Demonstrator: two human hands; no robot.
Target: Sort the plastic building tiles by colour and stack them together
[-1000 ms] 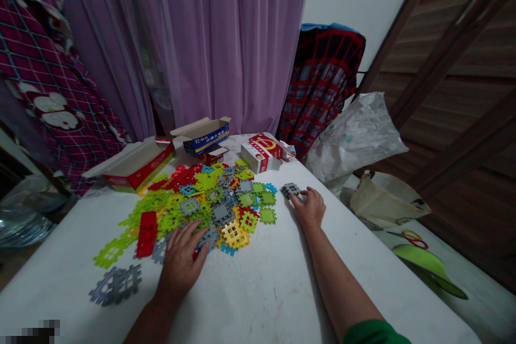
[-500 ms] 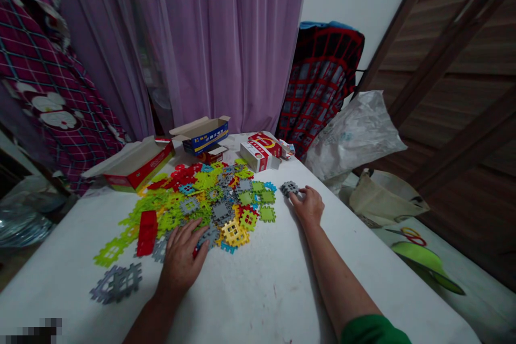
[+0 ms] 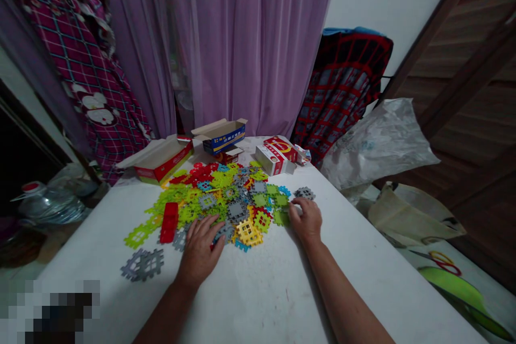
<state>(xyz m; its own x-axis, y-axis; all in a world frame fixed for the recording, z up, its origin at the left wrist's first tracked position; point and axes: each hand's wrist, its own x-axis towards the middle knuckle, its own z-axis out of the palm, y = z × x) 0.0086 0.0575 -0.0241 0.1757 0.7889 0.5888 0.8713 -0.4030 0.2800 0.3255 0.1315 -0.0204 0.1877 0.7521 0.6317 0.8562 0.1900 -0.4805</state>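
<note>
A heap of interlocking plastic building tiles [image 3: 236, 209] in green, grey, red, yellow and blue lies spread on the white table. My left hand [image 3: 200, 252] rests palm down at the heap's near edge, fingers spread over grey tiles. My right hand [image 3: 307, 219] is at the heap's right side, fingers bent and a little apart, thumb by the edge of a flat green tile [image 3: 281, 218]. No held piece shows in it. Just beyond that hand, apart from it, lies a grey window tile [image 3: 305, 193]. Left of my left hand are a red block [image 3: 169, 222] and joined grey tiles [image 3: 143, 265].
Along the table's back stand an open red box [image 3: 165, 164], an open blue box [image 3: 224, 137] and a red-and-white box [image 3: 274, 156]. Right of the table are a plastic bag [image 3: 379, 137], a cloth bag [image 3: 415, 215] and scissors [image 3: 443, 263]. A water bottle [image 3: 50, 204] stands at left.
My right hand has left the grey window tile and moved left and nearer to the green tile. My left hand stays at the heap's edge. The camera view has swung left.
</note>
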